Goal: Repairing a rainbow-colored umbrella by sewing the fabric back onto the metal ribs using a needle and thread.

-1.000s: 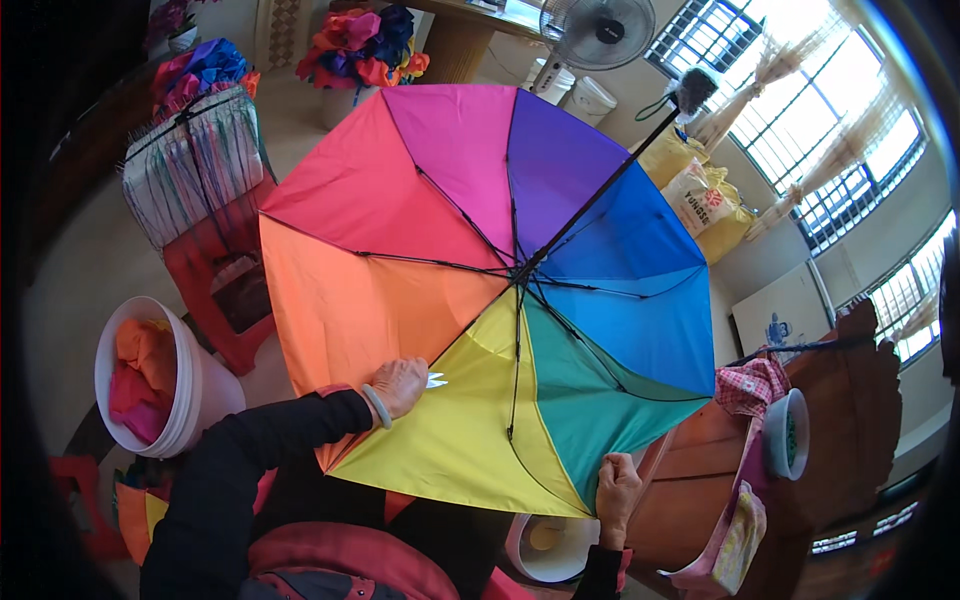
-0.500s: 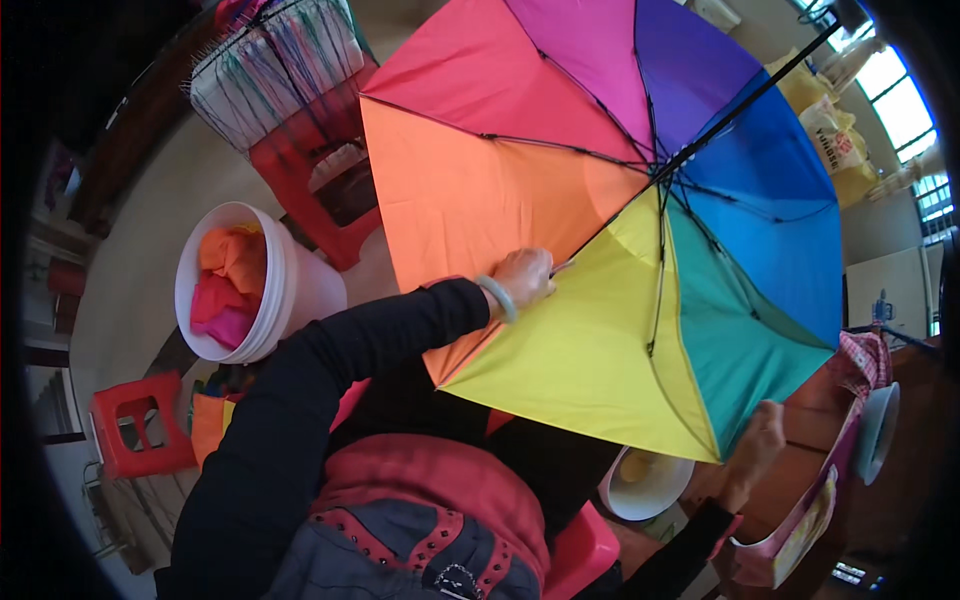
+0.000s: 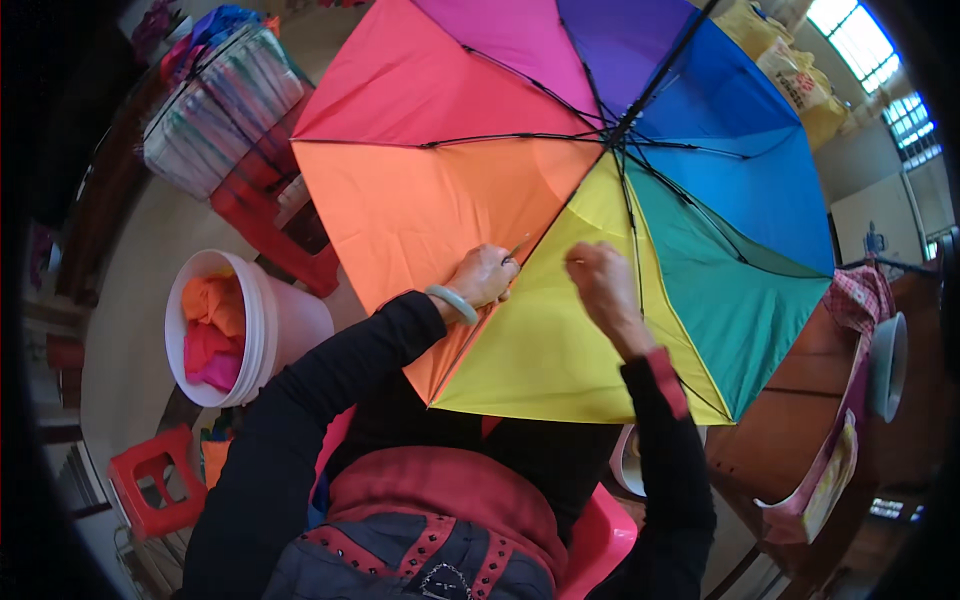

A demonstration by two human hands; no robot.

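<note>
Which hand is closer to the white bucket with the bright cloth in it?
Left. The left hand rests on the orange panel, just right of the white bucket. The right hand sits farther right, on the yellow panel.

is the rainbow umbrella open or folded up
Open: the rainbow umbrella has its panels spread taut on extended ribs, seen from inside, with the left hand and right hand on the yellow panel.

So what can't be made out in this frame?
- Head view: the umbrella handle and top panels, cut off by the upper edge.
- The small tool in the left hand: too small to identify.
- What the right hand pinches: hidden by its fingers.
- The bucket bottom: covered by cloth.
</note>
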